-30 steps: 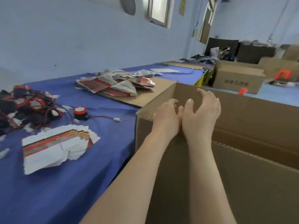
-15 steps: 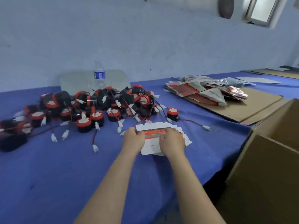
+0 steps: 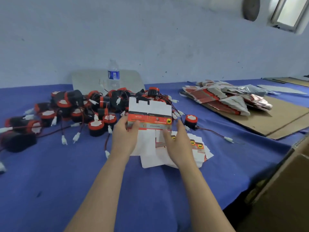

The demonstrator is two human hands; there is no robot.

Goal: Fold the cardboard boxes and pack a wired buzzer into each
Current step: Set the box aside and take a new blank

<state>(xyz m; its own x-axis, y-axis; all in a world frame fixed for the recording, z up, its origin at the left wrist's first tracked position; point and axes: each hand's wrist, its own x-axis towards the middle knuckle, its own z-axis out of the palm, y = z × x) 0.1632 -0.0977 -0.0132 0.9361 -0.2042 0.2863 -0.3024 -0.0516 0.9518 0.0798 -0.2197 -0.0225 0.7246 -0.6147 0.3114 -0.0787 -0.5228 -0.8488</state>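
Observation:
My left hand [image 3: 124, 138] holds up one flat box blank [image 3: 149, 118], white with a red and black printed band, thumb on its front near the lower left corner. My right hand [image 3: 178, 143] hovers beside the blank's lower right corner with fairly straight fingers, its thumb touching the bottom edge. Under both hands a fanned stack of flat blanks [image 3: 197, 153] lies on the blue table [image 3: 50, 181]. Behind it is a heap of black and red wired buzzers [image 3: 80, 111] with white plugs. One buzzer [image 3: 190, 121] stands apart on the right, its wire trailing right.
A water bottle [image 3: 113, 74] stands at the wall in front of a clear sheet [image 3: 90, 81]. More flat blanks [image 3: 222, 99] are piled on a brown cardboard sheet [image 3: 274, 121] at the back right. A large brown carton [image 3: 284, 190] stands off the table's right edge.
My hands left the large carton, went to the stack of blanks, and now my left hand has lifted one blank off the stack. The view swung left to the table.

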